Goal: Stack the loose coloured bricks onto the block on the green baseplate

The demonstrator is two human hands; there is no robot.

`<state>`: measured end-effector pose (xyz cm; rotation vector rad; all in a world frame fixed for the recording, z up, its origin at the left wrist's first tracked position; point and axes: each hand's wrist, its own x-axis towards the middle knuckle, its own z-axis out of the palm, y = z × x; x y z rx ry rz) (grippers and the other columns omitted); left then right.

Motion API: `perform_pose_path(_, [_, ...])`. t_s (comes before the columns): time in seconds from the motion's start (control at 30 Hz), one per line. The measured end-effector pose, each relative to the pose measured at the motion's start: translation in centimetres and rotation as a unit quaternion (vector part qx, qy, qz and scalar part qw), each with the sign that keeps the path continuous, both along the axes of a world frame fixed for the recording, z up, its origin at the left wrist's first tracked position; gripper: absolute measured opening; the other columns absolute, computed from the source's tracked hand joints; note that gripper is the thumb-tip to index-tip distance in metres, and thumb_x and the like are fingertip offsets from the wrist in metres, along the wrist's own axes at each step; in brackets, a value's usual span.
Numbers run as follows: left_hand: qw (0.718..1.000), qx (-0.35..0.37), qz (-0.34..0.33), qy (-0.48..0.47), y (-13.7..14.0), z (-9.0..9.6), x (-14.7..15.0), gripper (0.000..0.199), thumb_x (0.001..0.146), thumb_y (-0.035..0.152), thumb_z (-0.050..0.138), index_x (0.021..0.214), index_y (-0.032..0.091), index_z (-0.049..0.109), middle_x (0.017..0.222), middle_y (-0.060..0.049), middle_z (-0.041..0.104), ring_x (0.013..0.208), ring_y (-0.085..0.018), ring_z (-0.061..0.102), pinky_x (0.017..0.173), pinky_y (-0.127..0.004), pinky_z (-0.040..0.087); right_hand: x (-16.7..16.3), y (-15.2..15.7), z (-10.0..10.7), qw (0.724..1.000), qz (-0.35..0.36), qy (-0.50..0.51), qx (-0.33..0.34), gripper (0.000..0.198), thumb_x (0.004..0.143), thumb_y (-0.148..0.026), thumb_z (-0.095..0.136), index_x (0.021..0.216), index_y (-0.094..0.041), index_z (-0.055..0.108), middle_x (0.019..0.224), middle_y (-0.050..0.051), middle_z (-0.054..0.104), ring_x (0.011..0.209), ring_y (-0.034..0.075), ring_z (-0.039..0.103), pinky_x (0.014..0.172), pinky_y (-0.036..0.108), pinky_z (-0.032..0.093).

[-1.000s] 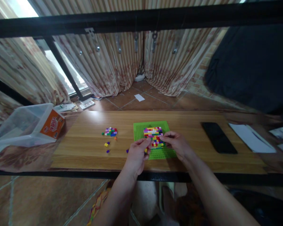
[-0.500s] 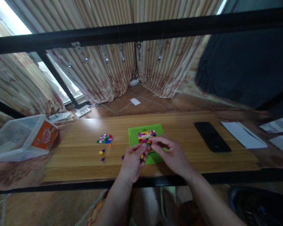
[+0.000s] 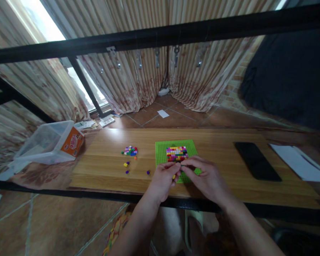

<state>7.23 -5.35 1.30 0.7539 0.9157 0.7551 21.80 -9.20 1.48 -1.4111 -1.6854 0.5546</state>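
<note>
A green studded baseplate (image 3: pixel 160 146) lies on the wooden table, with rows of small multicoloured toy bricks (image 3: pixel 176 152) pressed onto it. Over its near part my two hands meet at the fingertips. My left hand (image 3: pixel 164 177) is closed, with a yellow toy brick (image 3: pixel 174 176) showing at its curled fingers. My right hand (image 3: pixel 202 174) pinches a tiny dark green toy brick (image 3: pixel 182 165) against the left fingertips; the fingers partly hide it.
Left of the baseplate is a pile of loose bricks (image 3: pixel 130 151), with several strays nearer me, one purple brick (image 3: pixel 148 172) among them. A black phone-like slab (image 3: pixel 257 161) and white paper (image 3: pixel 300 163) lie right. A clear plastic box (image 3: pixel 46 142) stands at far left.
The camera view has turned, so the table's things sit differently in the picture. My hands stay together over the baseplate's near part, fingertips still on the small green brick.
</note>
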Motion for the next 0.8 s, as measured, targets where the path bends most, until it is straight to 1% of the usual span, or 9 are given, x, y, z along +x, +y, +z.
perform_pose_path(0.1, [1.0, 0.002, -0.003, 0.003, -0.1, 0.1, 0.1, 0.031, 0.063, 0.039, 0.077, 0.061, 0.012, 0.062, 0.055, 0.003, 0.047, 0.045, -0.004, 0.038, 0.039, -0.018, 0.014, 0.3, -0.2, 0.1, 1.0, -0.013, -0.005, -0.011, 0.015, 0.089, -0.027, 0.058, 0.087, -0.024, 0.073, 0.087, 0.001, 0.073, 0.08, 0.016, 0.068, 0.073, 0.027, 0.05])
perform_pose_path(0.2, [1.0, -0.002, 0.005, 0.01, 0.0, 0.2, -0.1, 0.03, 0.063, 0.039, 0.077, 0.069, 0.01, 0.069, 0.056, 0.002, 0.048, 0.045, -0.004, 0.038, 0.039, -0.018, 0.014, 1.3, -0.2, -0.5, 0.998, -0.047, 0.017, -0.031, 0.015, 0.087, -0.031, 0.06, 0.089, -0.024, 0.073, 0.088, 0.001, 0.074, 0.08, 0.018, 0.069, 0.075, 0.03, 0.05])
perform_pose_path(0.3, [0.999, -0.002, 0.036, 0.005, 0.4, 0.2, -0.5, 0.031, 0.062, 0.039, 0.078, 0.07, 0.01, 0.071, 0.059, 0.001, 0.05, 0.045, -0.003, 0.039, 0.039, -0.017, 0.012, 2.6, 0.2, -1.5, 0.991, -0.099, 0.068, -0.056, 0.021, 0.085, -0.039, 0.061, 0.091, -0.023, 0.072, 0.086, 0.003, 0.074, 0.078, 0.02, 0.068, 0.072, 0.031, 0.051])
perform_pose_path(0.4, [0.997, 0.004, 0.077, -0.006, 0.9, 0.1, -0.9, 0.029, 0.06, 0.036, 0.08, 0.069, 0.01, 0.071, 0.059, 0.001, 0.05, 0.045, -0.003, 0.038, 0.038, -0.017, 0.012, 3.4, 0.9, -2.5, 0.98, -0.132, 0.122, -0.085, 0.022, 0.083, -0.041, 0.063, 0.089, -0.021, 0.07, 0.078, 0.002, 0.072, 0.071, 0.019, 0.066, 0.067, 0.03, 0.05])
perform_pose_path(0.47, [0.995, 0.007, 0.095, -0.008, 1.1, 0.0, -1.2, 0.028, 0.06, 0.035, 0.079, 0.068, 0.009, 0.071, 0.059, 0.002, 0.05, 0.045, -0.003, 0.038, 0.038, -0.017, 0.012, 3.5, 1.3, -3.0, 0.975, -0.134, 0.144, -0.105, 0.021, 0.082, -0.039, 0.063, 0.088, -0.02, 0.07, 0.075, 0.002, 0.072, 0.069, 0.018, 0.066, 0.067, 0.031, 0.05])
perform_pose_path(0.53, [0.994, 0.011, 0.107, -0.008, 1.3, -0.1, -1.3, 0.027, 0.061, 0.034, 0.078, 0.068, 0.009, 0.071, 0.058, 0.002, 0.05, 0.045, -0.003, 0.038, 0.038, -0.017, 0.012, 3.4, 1.7, -3.3, 0.973, -0.131, 0.146, -0.118, 0.02, 0.081, -0.038, 0.063, 0.086, -0.021, 0.071, 0.076, 0.002, 0.072, 0.071, 0.019, 0.066, 0.069, 0.032, 0.049])
perform_pose_path(0.67, [0.994, 0.007, 0.112, -0.011, 1.4, -0.1, -1.3, 0.026, 0.061, 0.033, 0.078, 0.069, 0.009, 0.071, 0.058, 0.002, 0.051, 0.045, -0.003, 0.039, 0.038, -0.017, 0.012, 3.2, 2.4, -3.7, 0.972, -0.154, 0.133, -0.116, 0.019, 0.075, -0.039, 0.067, 0.081, -0.022, 0.075, 0.081, 0.004, 0.075, 0.077, 0.022, 0.066, 0.075, 0.035, 0.048])
perform_pose_path(0.8, [0.993, 0.005, 0.115, -0.01, 1.5, 0.0, -1.3, 0.027, 0.061, 0.033, 0.078, 0.07, 0.009, 0.071, 0.058, 0.002, 0.051, 0.044, -0.003, 0.039, 0.038, -0.017, 0.013, 3.3, 2.7, -4.1, 0.97, -0.146, 0.154, -0.117, 0.02, 0.072, -0.04, 0.07, 0.081, -0.023, 0.077, 0.084, 0.004, 0.076, 0.079, 0.022, 0.066, 0.078, 0.037, 0.048])
